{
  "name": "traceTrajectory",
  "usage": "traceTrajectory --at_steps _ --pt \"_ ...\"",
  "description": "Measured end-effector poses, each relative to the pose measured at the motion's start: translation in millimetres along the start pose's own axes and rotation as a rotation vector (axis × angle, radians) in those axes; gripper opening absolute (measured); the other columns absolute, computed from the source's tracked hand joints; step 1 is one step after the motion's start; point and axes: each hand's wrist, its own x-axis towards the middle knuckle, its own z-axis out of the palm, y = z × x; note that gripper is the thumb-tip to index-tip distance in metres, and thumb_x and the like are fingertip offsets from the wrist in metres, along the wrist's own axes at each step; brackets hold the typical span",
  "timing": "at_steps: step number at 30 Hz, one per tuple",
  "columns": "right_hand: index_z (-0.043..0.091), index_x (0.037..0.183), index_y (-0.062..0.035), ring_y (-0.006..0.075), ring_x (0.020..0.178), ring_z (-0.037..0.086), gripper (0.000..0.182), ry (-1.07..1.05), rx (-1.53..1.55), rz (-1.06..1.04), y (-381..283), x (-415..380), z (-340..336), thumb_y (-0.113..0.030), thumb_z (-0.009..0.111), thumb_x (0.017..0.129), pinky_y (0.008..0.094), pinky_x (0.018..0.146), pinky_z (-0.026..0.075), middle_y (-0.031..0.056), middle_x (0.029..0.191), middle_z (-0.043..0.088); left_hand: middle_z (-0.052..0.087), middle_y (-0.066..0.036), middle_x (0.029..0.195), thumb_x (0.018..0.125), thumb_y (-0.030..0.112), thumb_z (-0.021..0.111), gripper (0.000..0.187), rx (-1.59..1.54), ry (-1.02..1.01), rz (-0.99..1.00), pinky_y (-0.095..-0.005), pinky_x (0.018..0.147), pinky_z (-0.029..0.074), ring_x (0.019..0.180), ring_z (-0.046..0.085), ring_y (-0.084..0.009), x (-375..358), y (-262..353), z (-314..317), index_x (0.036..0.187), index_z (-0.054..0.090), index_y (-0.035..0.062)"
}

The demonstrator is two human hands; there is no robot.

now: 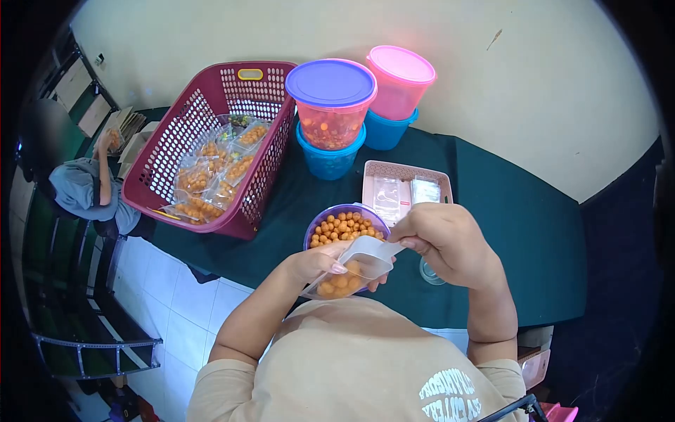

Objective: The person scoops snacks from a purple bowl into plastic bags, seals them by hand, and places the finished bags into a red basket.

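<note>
My left hand (320, 261) is closed around a clear plastic bag (336, 287) with several round orange snack balls in its lower part. A translucent white scoop (369, 254) is tilted at the bag's mouth, and my right hand (444, 241) pinches its handle. Just behind the bag stands a purple-rimmed tub (309, 235) of orange snack balls, partly hidden by my left hand and the scoop. A pink tray (371, 169) beyond my right hand holds clear plastic packets (424, 190).
A maroon basket (251, 200) on the green-covered table (513, 232) contains several filled bags (211, 179). Stacked behind are a purple-lidded tub (330, 83), a pink-lidded tub (402, 65) and blue tubs (330, 160). A small round clear object (432, 273) lies below my right hand. Another person (84, 186) is at far left.
</note>
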Motion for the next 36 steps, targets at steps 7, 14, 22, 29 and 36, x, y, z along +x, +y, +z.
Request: traceTrajectory --at_steps 7,14,22,29,36 --pt "0.062 0.092 -0.0033 0.0328 0.076 0.065 0.014 0.005 0.062 0.126 0 -15 -5 -0.003 0.064 0.078 0.0380 0.067 0.051 0.0138 0.083 0.066 0.056 -0.014 0.110 0.066 0.049 0.074 0.089 0.020 0.033 -0.040 -0.0314 0.090 0.042 0.097 0.057 -0.0206 5 -3 5 0.132 0.043 -0.0010" --pt "0.063 0.090 -0.0016 0.0291 0.074 0.065 0.007 0.226 0.138 0.175 2 -38 -18 -0.003 0.061 0.083 0.0339 0.068 0.051 0.0124 0.081 0.065 0.055 -0.014 0.112 0.066 0.050 0.072 0.085 0.043 -0.032 -0.050 -0.0328 0.091 0.041 0.101 0.054 -0.0195 8 -11 -6 0.132 0.046 0.0033" --pt "0.061 0.089 -0.0013 0.0197 0.064 0.057 0.007 0.455 0.043 0.329 16 -76 -5 0.002 0.055 0.088 0.0282 0.061 0.045 0.0092 0.078 0.063 0.055 -0.011 0.115 0.073 0.039 0.066 0.068 0.393 0.327 -0.004 -0.0345 0.096 0.041 0.111 0.052 -0.0202 -5 -3 -16 0.129 0.048 0.0046" --pt "0.060 0.094 -0.0018 0.0270 0.069 0.060 0.014 0.617 -0.234 0.864 60 -131 24 -0.012 0.050 0.097 0.0332 0.065 0.046 0.0133 0.079 0.062 0.055 -0.012 0.088 0.072 0.041 0.061 0.059 -0.365 0.145 0.561 -0.0368 0.071 0.048 0.074 0.056 -0.0225 -36 1 -35 0.115 0.049 0.0028" --pt "0.057 0.095 -0.0035 0.0383 0.080 0.062 0.017 0.492 -0.410 1.241 110 -259 75 -0.018 0.048 0.097 0.0425 0.069 0.046 0.0182 0.085 0.064 0.048 -0.006 0.067 0.082 0.027 0.052 0.027 -0.346 0.291 0.815 -0.0298 0.056 0.043 0.056 0.049 -0.0133 -60 -4 -63 0.098 0.049 0.0044"
